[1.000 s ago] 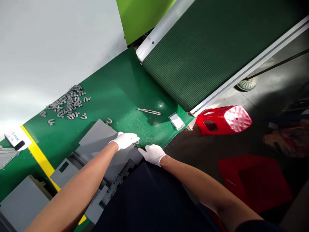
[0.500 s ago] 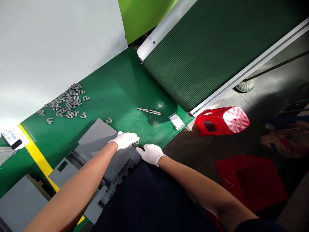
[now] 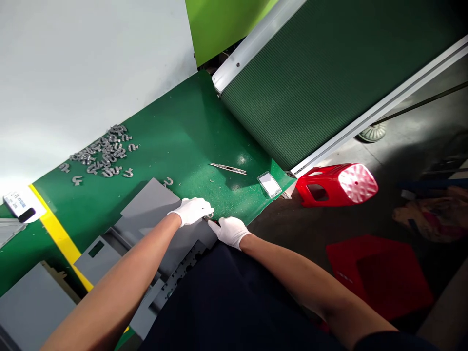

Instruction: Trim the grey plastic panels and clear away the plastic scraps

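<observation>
My left hand (image 3: 190,210), in a white glove, presses on the corner of a flat grey plastic panel (image 3: 153,209) lying on the green table (image 3: 175,136). A small grey U-shaped tab (image 3: 209,215) sticks out at that corner by my fingertips. My right hand (image 3: 231,230), also gloved, grips a small dark cutting tool with a red handle (image 3: 212,222) whose tip meets the tab. The two hands almost touch at the table's near edge.
A heap of several cut grey tabs (image 3: 104,155) lies at the table's far left. A thin metal blade (image 3: 227,168) and a small clear card (image 3: 269,184) lie ahead. The ribbed conveyor belt (image 3: 314,73) slopes up right. Red stools (image 3: 336,183) stand on the floor.
Both hands stay at the panel corner with only slight shifts; my right hand has edged a little closer to the left. The view has drifted slightly.
</observation>
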A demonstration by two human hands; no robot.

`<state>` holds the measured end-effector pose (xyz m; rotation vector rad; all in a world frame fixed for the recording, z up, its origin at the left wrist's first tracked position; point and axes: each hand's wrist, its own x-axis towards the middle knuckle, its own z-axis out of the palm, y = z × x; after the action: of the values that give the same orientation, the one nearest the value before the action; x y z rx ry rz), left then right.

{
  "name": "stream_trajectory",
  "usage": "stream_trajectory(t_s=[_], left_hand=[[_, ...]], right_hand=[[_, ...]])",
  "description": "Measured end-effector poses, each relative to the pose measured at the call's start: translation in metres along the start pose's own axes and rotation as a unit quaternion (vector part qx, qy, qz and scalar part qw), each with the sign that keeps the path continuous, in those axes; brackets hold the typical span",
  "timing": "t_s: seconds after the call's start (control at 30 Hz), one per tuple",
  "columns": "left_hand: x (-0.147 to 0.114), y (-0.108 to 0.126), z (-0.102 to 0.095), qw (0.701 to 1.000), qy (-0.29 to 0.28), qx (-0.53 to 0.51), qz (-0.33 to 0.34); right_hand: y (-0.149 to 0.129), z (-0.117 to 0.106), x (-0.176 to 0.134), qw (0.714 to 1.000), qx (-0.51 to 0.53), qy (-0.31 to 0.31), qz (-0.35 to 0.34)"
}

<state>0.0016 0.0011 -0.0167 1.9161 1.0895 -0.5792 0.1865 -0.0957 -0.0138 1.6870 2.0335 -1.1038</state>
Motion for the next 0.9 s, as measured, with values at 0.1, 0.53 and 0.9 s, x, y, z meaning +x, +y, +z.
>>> stream_trajectory(t_s=[0.1,0.53,0.9], left_hand=[[0.002,-0.001,0.001,1.000,0.004,-0.002,0.002],[0.000,0.002,-0.004,0.999,0.027,-0.033,-0.032],[-0.004,0.007,-0.012,0.997,0.011,-0.061,-0.036]], right_hand=[[0.001,-0.001,0.002,1.000,-0.007,-0.006,-0.009],[-0.001,-0.011,0.005,0.999,0.033,-0.028,0.017],[-0.013,-0.013,0.005,0.993,0.087,-0.043,0.062]])
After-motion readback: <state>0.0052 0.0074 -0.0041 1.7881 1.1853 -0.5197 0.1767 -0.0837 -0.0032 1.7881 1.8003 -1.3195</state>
